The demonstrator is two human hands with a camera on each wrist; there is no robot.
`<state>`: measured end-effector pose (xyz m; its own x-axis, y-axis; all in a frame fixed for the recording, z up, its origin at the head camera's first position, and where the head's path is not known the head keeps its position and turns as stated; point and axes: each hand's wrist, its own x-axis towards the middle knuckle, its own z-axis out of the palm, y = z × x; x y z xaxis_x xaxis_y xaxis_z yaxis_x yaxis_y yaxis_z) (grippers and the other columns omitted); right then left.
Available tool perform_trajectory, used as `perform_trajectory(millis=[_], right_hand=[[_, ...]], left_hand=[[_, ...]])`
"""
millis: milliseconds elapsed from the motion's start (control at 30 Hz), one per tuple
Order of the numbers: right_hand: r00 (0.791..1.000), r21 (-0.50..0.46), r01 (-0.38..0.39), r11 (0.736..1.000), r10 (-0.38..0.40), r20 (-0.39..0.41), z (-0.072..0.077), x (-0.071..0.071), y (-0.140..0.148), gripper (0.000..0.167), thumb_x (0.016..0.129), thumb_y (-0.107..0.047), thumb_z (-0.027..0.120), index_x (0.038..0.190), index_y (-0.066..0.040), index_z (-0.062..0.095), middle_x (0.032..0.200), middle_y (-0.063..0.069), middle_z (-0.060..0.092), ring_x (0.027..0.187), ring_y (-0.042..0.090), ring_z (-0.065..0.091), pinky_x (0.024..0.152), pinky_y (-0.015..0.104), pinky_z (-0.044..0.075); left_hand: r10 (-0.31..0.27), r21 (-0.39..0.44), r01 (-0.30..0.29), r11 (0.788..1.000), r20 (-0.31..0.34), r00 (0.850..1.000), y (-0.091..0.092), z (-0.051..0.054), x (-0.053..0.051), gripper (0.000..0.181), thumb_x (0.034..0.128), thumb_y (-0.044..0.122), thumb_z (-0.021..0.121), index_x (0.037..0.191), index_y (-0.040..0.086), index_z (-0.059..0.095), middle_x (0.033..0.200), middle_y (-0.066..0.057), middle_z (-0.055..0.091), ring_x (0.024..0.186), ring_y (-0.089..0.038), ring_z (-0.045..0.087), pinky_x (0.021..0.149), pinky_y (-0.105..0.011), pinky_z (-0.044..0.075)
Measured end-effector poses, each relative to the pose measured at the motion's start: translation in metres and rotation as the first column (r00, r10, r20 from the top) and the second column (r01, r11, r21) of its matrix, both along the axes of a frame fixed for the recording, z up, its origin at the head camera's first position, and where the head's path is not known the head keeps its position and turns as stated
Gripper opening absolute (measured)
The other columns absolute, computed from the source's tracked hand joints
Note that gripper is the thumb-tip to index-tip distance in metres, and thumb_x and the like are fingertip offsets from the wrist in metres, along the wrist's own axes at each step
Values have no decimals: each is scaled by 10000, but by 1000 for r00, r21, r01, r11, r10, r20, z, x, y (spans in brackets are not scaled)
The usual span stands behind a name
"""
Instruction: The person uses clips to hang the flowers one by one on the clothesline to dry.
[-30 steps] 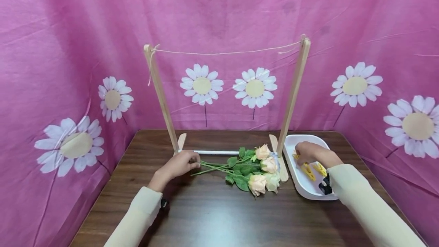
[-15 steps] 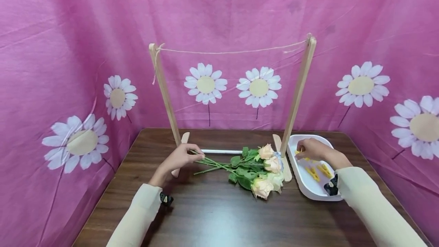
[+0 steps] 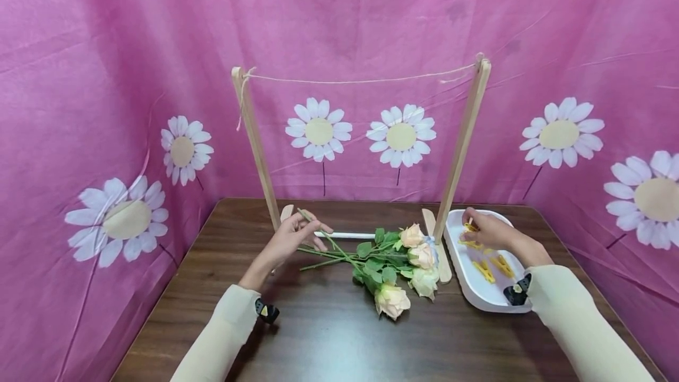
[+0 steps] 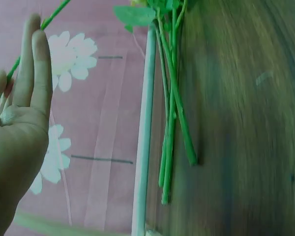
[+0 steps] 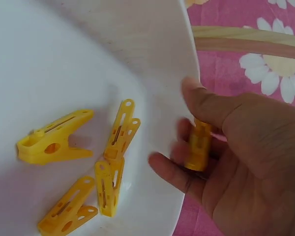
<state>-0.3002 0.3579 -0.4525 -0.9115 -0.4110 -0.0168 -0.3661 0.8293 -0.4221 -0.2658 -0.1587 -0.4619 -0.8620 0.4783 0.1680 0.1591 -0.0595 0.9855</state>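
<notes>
My left hand (image 3: 289,240) pinches one green rose stem (image 4: 54,14), its cut end rising above the fingers. That stem slants down to the right into a bunch of artificial roses; the peach rose (image 3: 392,301) lies nearest the front. The other stems (image 4: 171,123) lie on the table below the hand. Over the white tray (image 3: 467,293), my right hand (image 3: 495,234) holds a yellow clothespin (image 5: 200,147) between thumb and fingers, partly hidden by them. Several more yellow clothespins (image 5: 56,140) lie in the tray under that hand.
Behind the roses stands a wooden frame with two posts (image 3: 460,152), a string (image 3: 350,82) tied between their tops and a white rod (image 3: 350,236) low down. A pink cloth (image 3: 345,10) printed with daisies surrounds the brown table (image 3: 339,335).
The left hand has risen with a stem, and the front peach rose has shifted left and toward the person. The right hand has lifted slightly within the tray area, a clothespin now in its fingers.
</notes>
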Motion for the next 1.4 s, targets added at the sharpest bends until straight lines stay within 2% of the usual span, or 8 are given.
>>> perform_trajectory(millis=[67, 167, 333, 633, 1000, 1167, 1300, 1400], right_hand=[[1000, -15, 26, 1000, -26, 8, 1, 1, -1, 334, 1010, -150, 731, 1128, 10, 463, 786, 68, 604, 701, 176, 543, 659, 332, 455], [996, -8, 79, 997, -79, 34, 6, 4, -4, 348, 1093, -226, 611, 1191, 35, 403, 863, 151, 634, 769, 242, 577, 730, 398, 497], [992, -31, 125, 992, -124, 30, 17, 6, -9, 367, 1134, -292, 487, 1216, 60, 421, 1049, 295, 649, 930, 372, 626, 818, 519, 532], [987, -76, 78, 994, -88, -131, 52, 9, -22, 309, 1049, -203, 695, 1190, 71, 667, 1051, 190, 635, 943, 287, 588, 776, 381, 489], [929, -119, 84, 989, -121, -350, 100, 28, -37, 267, 967, -122, 788, 1161, 48, 720, 953, 113, 610, 837, 205, 523, 695, 283, 413], [900, -127, 59, 990, -108, -423, 117, 40, -46, 229, 941, -105, 812, 1122, -17, 701, 900, 62, 601, 778, 144, 509, 650, 255, 409], [907, -144, 45, 989, -101, -410, 132, 52, -57, 255, 951, -159, 818, 1174, -82, 720, 902, 25, 636, 760, 92, 534, 647, 228, 442], [915, -161, 22, 987, -85, -394, 142, 61, -69, 261, 958, -195, 818, 1188, -105, 732, 897, 5, 665, 760, 72, 564, 654, 216, 471]], left_hand=[[-29, 62, 30, 998, -8, 1000, 6, 0, -1, 252, 1152, 193, 483, 1185, -57, 474, 1225, -360, 710, 869, -237, 818, 898, -637, 618], [-25, 142, 25, 990, -1, 1000, 14, 0, 1, 130, 1128, 97, 520, 1191, -14, 499, 1175, -344, 732, 921, -206, 809, 950, -589, 620], [46, 186, -51, 981, 32, 998, 23, 7, 3, 128, 1058, 10, 623, 1184, -5, 640, 1081, -79, 792, 920, -135, 769, 942, -339, 646], [172, 311, -174, 934, 33, 984, 35, 32, 6, 156, 1039, 0, 649, 1077, 100, 763, 970, -31, 808, 813, -106, 713, 885, -291, 646], [192, 381, -144, 913, -93, 977, 39, 70, 10, 170, 1055, 20, 639, 1160, 56, 767, 969, -37, 812, 805, -103, 695, 816, -252, 634], [260, 338, -180, 924, -209, 943, 38, 83, 9, 179, 1061, 36, 633, 1194, -35, 731, 956, 12, 812, 813, -99, 690, 805, -228, 609], [335, 324, -242, 915, -272, 902, 38, 97, 4, 225, 1059, 22, 624, 1224, -115, 691, 925, 71, 803, 870, -76, 711, 852, -231, 592], [377, 358, -271, 893, -270, 886, 37, 108, 0, 188, 1047, -7, 626, 1192, -27, 744, 903, 67, 799, 879, -94, 733, 907, -254, 600]])
